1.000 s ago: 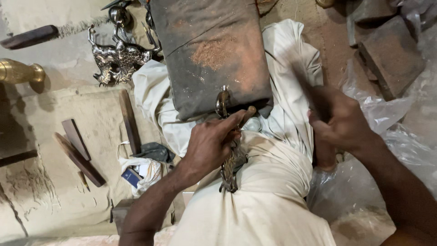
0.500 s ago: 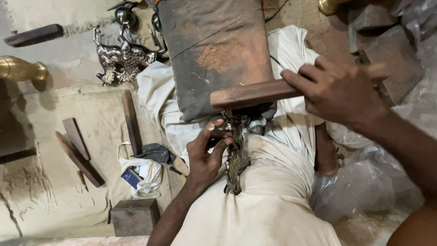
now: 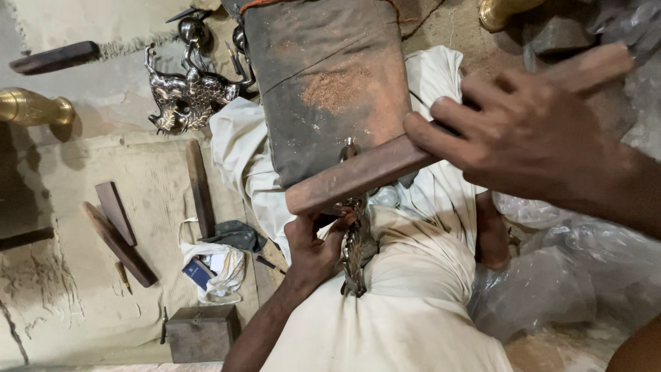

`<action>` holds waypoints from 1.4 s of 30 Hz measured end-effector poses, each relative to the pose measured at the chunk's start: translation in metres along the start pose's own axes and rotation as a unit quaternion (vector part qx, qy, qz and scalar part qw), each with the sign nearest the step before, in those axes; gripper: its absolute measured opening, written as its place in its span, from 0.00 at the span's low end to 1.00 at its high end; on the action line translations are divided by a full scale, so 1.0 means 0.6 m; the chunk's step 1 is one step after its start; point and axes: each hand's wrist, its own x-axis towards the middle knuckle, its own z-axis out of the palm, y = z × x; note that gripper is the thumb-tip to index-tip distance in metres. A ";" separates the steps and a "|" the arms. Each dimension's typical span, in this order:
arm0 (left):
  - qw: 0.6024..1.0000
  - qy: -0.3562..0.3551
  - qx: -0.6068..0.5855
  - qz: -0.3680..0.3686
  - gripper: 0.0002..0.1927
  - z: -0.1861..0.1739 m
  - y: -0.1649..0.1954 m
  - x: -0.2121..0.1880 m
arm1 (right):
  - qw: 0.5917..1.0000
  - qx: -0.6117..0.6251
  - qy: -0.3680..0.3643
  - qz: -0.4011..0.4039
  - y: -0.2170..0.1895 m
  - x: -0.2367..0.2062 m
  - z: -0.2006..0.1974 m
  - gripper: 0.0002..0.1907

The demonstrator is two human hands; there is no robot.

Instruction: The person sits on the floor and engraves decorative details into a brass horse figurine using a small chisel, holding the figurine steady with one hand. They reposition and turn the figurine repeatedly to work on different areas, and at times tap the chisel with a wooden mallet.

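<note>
Metal casting (image 3: 354, 251) sits on our lap cloth (image 3: 413, 303), its top end resting against the near edge of the dark work block (image 3: 323, 83). Left hand (image 3: 313, 244) is closed around the casting from the left, fingers wrapped, pinning it at the block edge. Right hand (image 3: 530, 127) is fully clenched on a wooden bar (image 3: 365, 172), whose free end hangs right over the casting's top, at the block's near edge (can't tell if it touches yet).

To do this step well, in our judgement: keep the left grip low on the casting so fingers stay out from under the bar's end, keep the piece seated hard against the block so it can't skate, and bring the bar down flat, not on a corner.

Left of the block, near to far: small metal box (image 3: 200, 334), crumpled white bag (image 3: 217, 269) with a dark rag (image 3: 237, 234), loose wooden sticks (image 3: 120, 234), then an ornate silver figure (image 3: 189, 93) just off the block's far left corner. Brass vessel (image 3: 34, 107) is further left again. Right of the block: clear plastic sheeting (image 3: 551, 275) near us.
</note>
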 end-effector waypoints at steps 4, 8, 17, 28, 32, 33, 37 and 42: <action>1.000 -0.004 -0.008 -0.024 0.13 0.002 0.001 -0.007 | 0.993 0.111 0.012 0.039 -0.008 -0.005 -0.002 0.22; 0.997 0.004 -0.026 -0.073 0.12 -0.001 -0.012 -0.014 | 0.997 -0.076 -0.015 -0.021 -0.010 -0.015 -0.012 0.20; 0.998 -0.037 0.047 -0.033 0.14 -0.011 -0.058 -0.048 | 0.999 -0.036 -0.012 -0.004 -0.027 -0.034 -0.002 0.17; 0.975 -0.130 0.148 0.104 0.15 -0.025 -0.010 0.000 | 0.999 -0.008 -0.023 0.025 -0.036 -0.070 0.021 0.20; 0.984 -0.147 0.098 0.038 0.13 -0.020 0.032 0.037 | 0.990 0.063 0.000 0.123 -0.026 -0.103 0.033 0.26; 0.984 -0.151 0.089 0.039 0.11 -0.018 0.037 0.047 | 0.978 0.121 -0.020 0.167 -0.030 -0.108 0.041 0.32; 0.970 -0.169 0.151 0.082 0.14 -0.018 0.051 0.069 | 0.985 0.071 -0.018 0.156 -0.042 -0.129 0.065 0.30; 0.957 -0.220 0.183 0.035 0.18 -0.011 0.063 0.088 | 0.954 0.206 0.009 0.218 -0.054 -0.139 0.095 0.37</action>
